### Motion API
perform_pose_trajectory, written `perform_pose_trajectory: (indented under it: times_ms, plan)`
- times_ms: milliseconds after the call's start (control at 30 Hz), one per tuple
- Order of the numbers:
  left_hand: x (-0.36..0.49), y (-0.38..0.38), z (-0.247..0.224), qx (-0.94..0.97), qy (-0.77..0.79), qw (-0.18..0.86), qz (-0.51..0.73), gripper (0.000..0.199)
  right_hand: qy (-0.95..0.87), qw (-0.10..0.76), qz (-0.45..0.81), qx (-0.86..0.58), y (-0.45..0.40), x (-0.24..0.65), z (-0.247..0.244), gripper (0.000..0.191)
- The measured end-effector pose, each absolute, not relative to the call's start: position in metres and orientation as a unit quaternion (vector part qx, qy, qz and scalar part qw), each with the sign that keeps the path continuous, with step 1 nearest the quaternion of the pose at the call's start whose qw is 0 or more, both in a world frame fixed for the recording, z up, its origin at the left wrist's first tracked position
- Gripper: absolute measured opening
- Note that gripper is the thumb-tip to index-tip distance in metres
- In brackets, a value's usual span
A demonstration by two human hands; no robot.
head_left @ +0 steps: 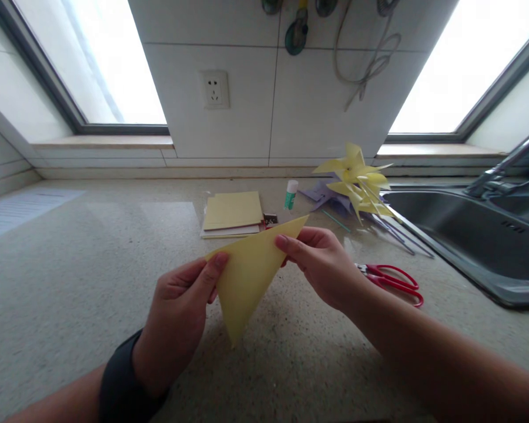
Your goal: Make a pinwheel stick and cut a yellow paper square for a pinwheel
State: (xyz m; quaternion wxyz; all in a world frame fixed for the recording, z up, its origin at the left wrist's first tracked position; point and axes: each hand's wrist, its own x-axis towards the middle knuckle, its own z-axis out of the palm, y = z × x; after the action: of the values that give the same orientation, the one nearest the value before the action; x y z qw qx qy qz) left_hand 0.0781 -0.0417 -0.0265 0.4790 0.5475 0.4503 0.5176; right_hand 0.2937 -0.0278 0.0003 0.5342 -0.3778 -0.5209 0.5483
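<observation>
Speckled stone bench (114,305) beside a sink.
On it: paper stack (233,210), glue stick (291,195), yellow and purple pinwheels (357,182), red-handled scissors (394,282).

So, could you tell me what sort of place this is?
Probably a kitchen counter, used here for papercraft: there is a steel sink with a tap, plus scissors and paper pinwheels.
</observation>
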Motion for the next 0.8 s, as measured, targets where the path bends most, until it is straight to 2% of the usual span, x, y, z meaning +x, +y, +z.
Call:
perform_pose_trajectory:
  times_ms: [667,800]
  plan:
    - [0.0785,-0.0431,-0.0252,0.524,0.451,0.497,0.524,0.036,-0.518,0.612,0.456,-0.385,-0.0231,0.3012,0.0065,0.022]
    - [0.0802,-0.0443,-0.0218,0.517,0.452,0.503,0.525,0.034,-0.516,0.598,0.472,-0.390,-0.0239,0.2995,0.0054,0.026]
